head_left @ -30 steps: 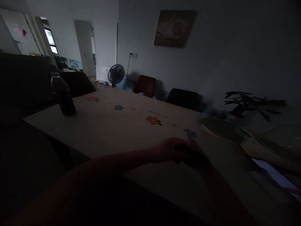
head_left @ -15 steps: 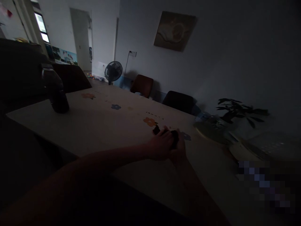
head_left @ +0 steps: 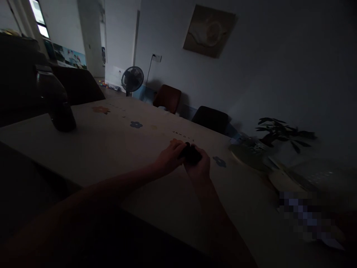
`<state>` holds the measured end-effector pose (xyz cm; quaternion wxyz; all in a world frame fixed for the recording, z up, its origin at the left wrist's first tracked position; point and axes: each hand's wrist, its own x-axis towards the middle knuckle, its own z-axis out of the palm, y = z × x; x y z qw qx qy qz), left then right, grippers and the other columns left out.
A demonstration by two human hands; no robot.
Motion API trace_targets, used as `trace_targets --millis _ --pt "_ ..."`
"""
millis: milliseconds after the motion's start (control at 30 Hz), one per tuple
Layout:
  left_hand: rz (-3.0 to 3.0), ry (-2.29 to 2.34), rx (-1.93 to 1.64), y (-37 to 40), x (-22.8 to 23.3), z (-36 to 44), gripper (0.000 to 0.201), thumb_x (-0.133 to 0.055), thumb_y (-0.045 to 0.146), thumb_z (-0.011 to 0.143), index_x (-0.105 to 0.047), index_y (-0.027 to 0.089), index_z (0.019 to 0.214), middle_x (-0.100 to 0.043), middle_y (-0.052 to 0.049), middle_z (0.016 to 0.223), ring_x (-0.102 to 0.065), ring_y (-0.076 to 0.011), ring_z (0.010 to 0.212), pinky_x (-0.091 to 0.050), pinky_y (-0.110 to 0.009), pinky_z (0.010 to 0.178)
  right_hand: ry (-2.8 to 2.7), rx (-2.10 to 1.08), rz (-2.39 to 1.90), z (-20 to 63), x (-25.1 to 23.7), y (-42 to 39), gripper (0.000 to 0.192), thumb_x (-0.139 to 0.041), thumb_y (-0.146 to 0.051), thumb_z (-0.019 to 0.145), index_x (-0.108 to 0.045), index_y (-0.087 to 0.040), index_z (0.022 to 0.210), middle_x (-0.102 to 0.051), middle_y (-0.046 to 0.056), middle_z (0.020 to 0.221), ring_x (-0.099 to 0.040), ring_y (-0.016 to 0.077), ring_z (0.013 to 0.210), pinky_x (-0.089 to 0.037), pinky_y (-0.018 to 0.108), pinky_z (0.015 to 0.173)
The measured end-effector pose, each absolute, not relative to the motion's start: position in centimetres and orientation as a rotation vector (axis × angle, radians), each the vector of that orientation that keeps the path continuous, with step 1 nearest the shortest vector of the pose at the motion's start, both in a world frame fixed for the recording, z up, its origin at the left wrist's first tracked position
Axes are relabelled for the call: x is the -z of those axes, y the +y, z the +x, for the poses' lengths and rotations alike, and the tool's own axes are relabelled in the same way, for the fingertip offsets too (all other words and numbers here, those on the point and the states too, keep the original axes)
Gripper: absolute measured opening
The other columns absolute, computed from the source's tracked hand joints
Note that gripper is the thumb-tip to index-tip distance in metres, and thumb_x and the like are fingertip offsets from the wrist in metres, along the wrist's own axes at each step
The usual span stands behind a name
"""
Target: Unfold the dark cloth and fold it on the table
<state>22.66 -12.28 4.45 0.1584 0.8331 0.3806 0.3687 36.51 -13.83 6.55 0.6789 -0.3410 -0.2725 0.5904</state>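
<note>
Both hands, left hand [head_left: 170,158] and right hand [head_left: 199,167], meet clasped around a small dark object [head_left: 190,153] above the table [head_left: 117,149] centre, seemingly mid-handling, its identity unclear in the gloom.

Bottle [head_left: 55,108] far left on table [head_left: 111,149]; plant [head_left: 279,132] right, seemingly on it.

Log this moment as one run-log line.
left hand: grip on small dark object | right hand: grip on it too | over pale flower-print table | dark bottle far left
</note>
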Motion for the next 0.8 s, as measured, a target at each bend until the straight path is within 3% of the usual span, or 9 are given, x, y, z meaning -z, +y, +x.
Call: trace_targets --millis 100,200,333,467,567,667,800 --pt "2.303 1.171 -1.024 -11.8 -4.5 22.8 0.036 -0.049 0.015 0.093 -0.059 0.018 0.128 -0.057 -0.013 0.134 -0.059 -0.0242 0.117 -0.054 -0.037 0.097 -0.606 -1.441 -0.795 36.0 -6.1 -14.2 0.016 -0.063 -0.022 0.073 -0.070 -0.024 0.086 -0.072 0.000 0.087 -0.066 0.0186 0.076 -0.055 0.030 0.063" --pt "2.280 1.191 -0.990 -12.2 -4.7 23.1 0.037 -0.052 0.014 0.092 -0.063 0.020 0.126 -0.063 -0.010 0.123 -0.063 -0.0223 0.108 -0.055 -0.035 0.093 -0.643 -1.520 -0.774 35.7 -5.9 -14.4 0.014 -0.064 -0.020 0.074 -0.071 -0.022 0.086 -0.071 0.000 0.085 -0.066 0.0173 0.077 -0.056 0.028 0.066" --pt "2.440 1.198 -0.933 -12.6 -5.3 22.9 0.029 -0.057 0.019 0.092 -0.072 0.023 0.116 -0.068 -0.008 0.110 -0.062 -0.0271 0.111 -0.051 -0.044 0.099 -0.679 -1.494 -0.888 36.2 -5.9 -14.3 0.020 -0.064 -0.014 0.069 -0.070 -0.020 0.086 -0.070 0.000 0.079 -0.065 0.0160 0.069 -0.053 0.024 0.057" --pt "2.545 1.031 -0.943 -11.3 -6.2 20.5 0.026 -0.064 0.026 0.090 -0.073 0.026 0.114 -0.065 -0.008 0.125 -0.057 -0.0271 0.120 -0.048 -0.046 0.106 -0.687 -1.381 -0.996 37.1 -6.8 -13.6 0.028 -0.064 -0.013 0.065 -0.068 -0.020 0.091 -0.070 0.001 0.079 -0.064 0.0175 0.063 -0.050 0.025 0.047" --pt "2.546 1.111 -1.107 -9.1 -5.7 17.0 0.027 -0.060 0.026 0.091 -0.072 0.023 0.115 -0.059 -0.010 0.135 -0.053 -0.0268 0.127 -0.047 -0.045 0.109 -0.752 -1.395 -1.058 36.4 -7.9 -12.7 0.020 -0.067 -0.017 0.069 -0.064 -0.020 0.089 -0.064 0.000 0.070 -0.060 0.0166 0.057 -0.048 0.026 0.044" --pt "2.431 1.410 -1.283 -6.5 -3.7 13.4 0.026 -0.054 0.019 0.091 -0.072 0.017 0.110 -0.062 -0.013 0.130 -0.054 -0.0273 0.123 -0.049 -0.045 0.106 -0.832 -1.426 -1.215 34.1 -8.8 -11.1 0.014 -0.072 -0.024 0.078 -0.060 -0.018 0.079 -0.058 0.000 0.063 -0.054 0.0132 0.048 -0.040 0.023 0.037" --pt "2.341 1.593 -1.370 -3.9 -1.2 10.3 0.025 -0.053 0.011 0.087 -0.073 0.016 0.101 -0.066 -0.013 0.120 -0.059 -0.0271 0.112 -0.051 -0.045 0.100 -0.906 -1.353 -1.357 30.9 -10.0 -8.3 0.031 -0.072 -0.037 0.088 -0.052 -0.019 0.072 -0.054 -0.002 0.057 -0.046 0.0093 0.040 -0.030 0.021 0.032"
